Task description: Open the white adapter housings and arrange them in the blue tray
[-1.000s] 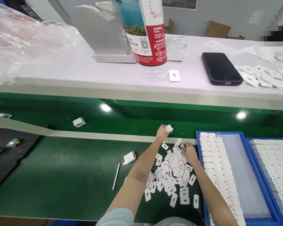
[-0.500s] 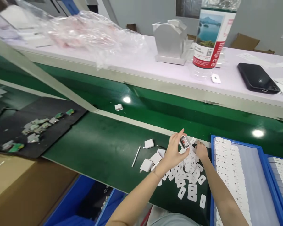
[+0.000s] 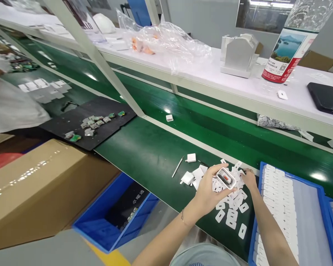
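My left hand (image 3: 211,186) grips a white charger housing (image 3: 226,178) between thumb and fingers. The housing's open end is turned up towards me, and a red part shows inside it. My right hand (image 3: 249,180) is at the far right side of a pile of white cover plates (image 3: 233,218), fingers bent and closed. Whether a plate is between its fingertips is too small to make out. Several white chargers (image 3: 188,178) lie left of the pile, partly hidden by my left hand. A white pen-like tool (image 3: 178,167) lies on the green bench (image 3: 144,155).
Right of my right arm stands a blue tray (image 3: 323,190) with rows of white housings. A black mat (image 3: 100,105) with circuit boards lies at left. A raised shelf (image 3: 188,74) holds a bottle (image 3: 288,55) and a black phone-like device (image 3: 327,98). A co-worker's sleeve (image 3: 15,101) shows far left.
The view has swung left, bringing the co-worker and blue bin into sight. My left hand has tilted the housing so more of its inside faces me. My right hand stays by the pile.
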A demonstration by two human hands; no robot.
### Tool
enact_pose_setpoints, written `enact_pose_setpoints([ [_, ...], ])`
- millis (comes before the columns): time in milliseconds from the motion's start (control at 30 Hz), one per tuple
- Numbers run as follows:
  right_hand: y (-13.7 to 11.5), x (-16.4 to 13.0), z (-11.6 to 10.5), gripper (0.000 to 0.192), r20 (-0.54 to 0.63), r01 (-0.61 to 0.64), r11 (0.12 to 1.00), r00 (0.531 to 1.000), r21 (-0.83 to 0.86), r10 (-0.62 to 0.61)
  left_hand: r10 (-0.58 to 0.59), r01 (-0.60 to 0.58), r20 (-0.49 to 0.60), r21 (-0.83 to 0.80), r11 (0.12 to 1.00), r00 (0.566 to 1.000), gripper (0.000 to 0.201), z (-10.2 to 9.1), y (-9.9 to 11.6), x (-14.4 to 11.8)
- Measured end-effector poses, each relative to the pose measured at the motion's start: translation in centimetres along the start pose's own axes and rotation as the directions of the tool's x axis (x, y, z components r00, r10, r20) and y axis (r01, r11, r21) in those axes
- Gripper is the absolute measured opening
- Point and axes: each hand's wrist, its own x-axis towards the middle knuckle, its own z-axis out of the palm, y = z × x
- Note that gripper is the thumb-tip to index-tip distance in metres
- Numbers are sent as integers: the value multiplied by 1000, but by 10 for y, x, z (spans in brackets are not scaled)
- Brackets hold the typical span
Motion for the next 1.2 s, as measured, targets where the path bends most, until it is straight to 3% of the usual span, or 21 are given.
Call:
enact_pose_setpoints([
  [133,-1,-8,1,32,-1,38,997,999,65,-38,-113,115,-81,21,993,990,56,-9,-1,-15],
  [233,-2,-13,-3,33,3,32,990,999,140,-33,-243,251,-144,37,967,959,50,-15,-7,-28],
  [333,-5,-17,-10,32,5,1,971,1000,241,-2,-289,305,-163,80,949,943,47,-19,-12,-38],
  [533,-31,-41,-44,30,-73,-47,843,992,536,102,-143,167,-156,150,974,977,54,-19,-12,-45],
  [633,-54,-80,-69,34,-138,43,705,987,708,78,-48,69,-186,106,992,981,62,-13,-11,-42],
  [767,-87,-148,-88,44,-180,152,510,984,847,6,6,0,-148,39,999,989,57,-3,-11,-35],
  [900,-104,-194,-93,42,-202,176,425,979,888,18,34,-34,-99,-2,999,995,57,8,-11,-33],
  [1067,-101,-230,-114,35,-292,230,448,954,864,73,95,-96,-20,-44,994,995,56,19,-9,-34],
  [1200,-107,-256,-133,47,-518,361,678,854,641,35,211,-208,44,-74,975,976,55,25,-8,-34],
])
